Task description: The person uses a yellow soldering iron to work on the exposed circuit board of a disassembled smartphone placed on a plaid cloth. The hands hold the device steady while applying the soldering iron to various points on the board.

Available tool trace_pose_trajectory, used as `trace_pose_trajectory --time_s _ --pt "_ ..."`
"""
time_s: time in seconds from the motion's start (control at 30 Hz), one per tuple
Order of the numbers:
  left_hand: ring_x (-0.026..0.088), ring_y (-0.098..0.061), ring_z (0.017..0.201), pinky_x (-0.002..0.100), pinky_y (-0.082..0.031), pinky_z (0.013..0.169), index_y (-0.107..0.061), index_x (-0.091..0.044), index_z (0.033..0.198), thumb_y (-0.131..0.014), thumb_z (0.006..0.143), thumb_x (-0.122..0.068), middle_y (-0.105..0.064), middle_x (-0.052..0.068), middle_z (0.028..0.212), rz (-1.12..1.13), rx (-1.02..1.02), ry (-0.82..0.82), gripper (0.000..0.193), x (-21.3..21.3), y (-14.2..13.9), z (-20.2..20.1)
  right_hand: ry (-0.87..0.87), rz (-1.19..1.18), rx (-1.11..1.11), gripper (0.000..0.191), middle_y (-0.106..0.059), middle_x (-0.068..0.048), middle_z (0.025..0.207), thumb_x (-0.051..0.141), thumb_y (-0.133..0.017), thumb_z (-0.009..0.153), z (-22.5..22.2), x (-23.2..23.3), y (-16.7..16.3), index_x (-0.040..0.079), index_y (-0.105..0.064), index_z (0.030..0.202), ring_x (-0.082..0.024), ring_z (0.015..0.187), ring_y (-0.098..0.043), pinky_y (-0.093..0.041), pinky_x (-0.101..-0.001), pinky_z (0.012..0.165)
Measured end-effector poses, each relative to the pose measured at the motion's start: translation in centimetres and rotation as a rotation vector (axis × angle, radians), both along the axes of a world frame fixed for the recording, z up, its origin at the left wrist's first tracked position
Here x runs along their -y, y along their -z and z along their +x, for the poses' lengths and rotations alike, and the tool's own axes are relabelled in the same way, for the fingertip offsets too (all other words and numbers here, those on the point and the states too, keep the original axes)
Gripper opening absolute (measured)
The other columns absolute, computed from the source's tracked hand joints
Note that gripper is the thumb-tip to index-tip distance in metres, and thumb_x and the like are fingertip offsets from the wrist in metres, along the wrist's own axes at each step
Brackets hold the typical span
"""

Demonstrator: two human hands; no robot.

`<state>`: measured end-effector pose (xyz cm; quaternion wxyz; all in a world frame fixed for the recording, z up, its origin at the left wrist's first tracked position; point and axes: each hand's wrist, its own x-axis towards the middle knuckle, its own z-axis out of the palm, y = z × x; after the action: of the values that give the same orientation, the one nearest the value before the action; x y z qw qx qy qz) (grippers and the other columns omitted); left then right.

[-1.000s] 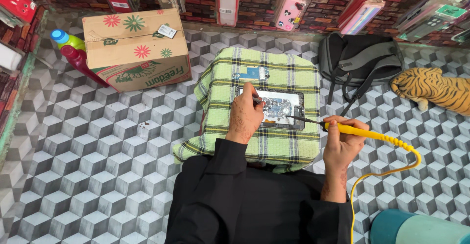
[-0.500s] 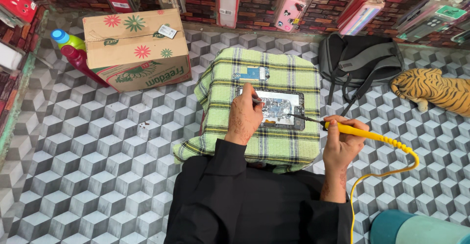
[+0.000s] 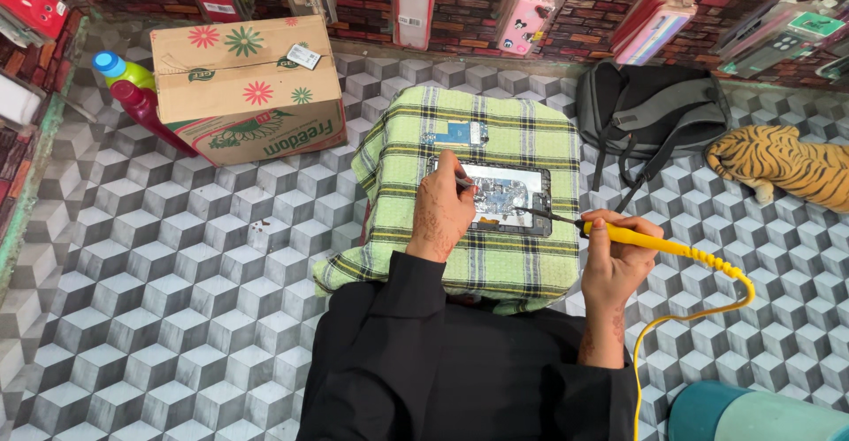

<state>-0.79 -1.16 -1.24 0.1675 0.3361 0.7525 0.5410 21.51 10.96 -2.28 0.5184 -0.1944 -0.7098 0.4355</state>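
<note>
Opened phone (image 3: pixel 500 195), back off, circuitry exposed: lies flat on the green plaid cloth (image 3: pixel 495 264) over a raised cushion; likely light, stiff and fragile, so steady it by its outer frame. Your left hand (image 3: pixel 442 215) rests at its left edge, fingers closed on a thin metal tool, probably tweezers. Your right hand (image 3: pixel 619 260) is clamped on the yellow soldering iron (image 3: pixel 659 244), tip touching the board; small blue circuit board (image 3: pixel 455 133) lies just beyond.

Woven checked cloth (image 3: pixel 495 140); glossy yellow plastic soldering iron (image 3: pixel 659 245).
</note>
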Motion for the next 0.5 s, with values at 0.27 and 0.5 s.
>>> trace_pose_trajectory --time_s 0.27,0.5 --pt "0.032 -0.077 0.085 0.044 -0.058 0.068 -0.045 -0.004 0.101 -0.071 0.087 0.004 -0.070 0.018 0.086 -0.001 -0.006 -0.004 0.030 -0.07 0.05 0.03 -0.007 0.008 -0.003 0.028 -0.068 -0.018 0.109 -0.010 -0.056 0.109 -0.25 0.01 0.21 0.006 -0.036 0.120 -0.018 0.099 -0.067 -0.053 -0.0302 0.095" --pt "0.033 -0.077 0.084 0.044 -0.057 0.068 -0.045 -0.004 0.101 -0.071 0.087 0.004 -0.071 0.018 0.086 0.007 0.008 -0.008 0.031 -0.06 -0.03 0.02 -0.002 0.009 0.008 0.028 -0.068 -0.019 0.110 -0.010 -0.057 0.109 -0.40 0.03 0.20 0.006 -0.036 0.120 -0.019 0.102 -0.067 -0.053 -0.0306 0.097"
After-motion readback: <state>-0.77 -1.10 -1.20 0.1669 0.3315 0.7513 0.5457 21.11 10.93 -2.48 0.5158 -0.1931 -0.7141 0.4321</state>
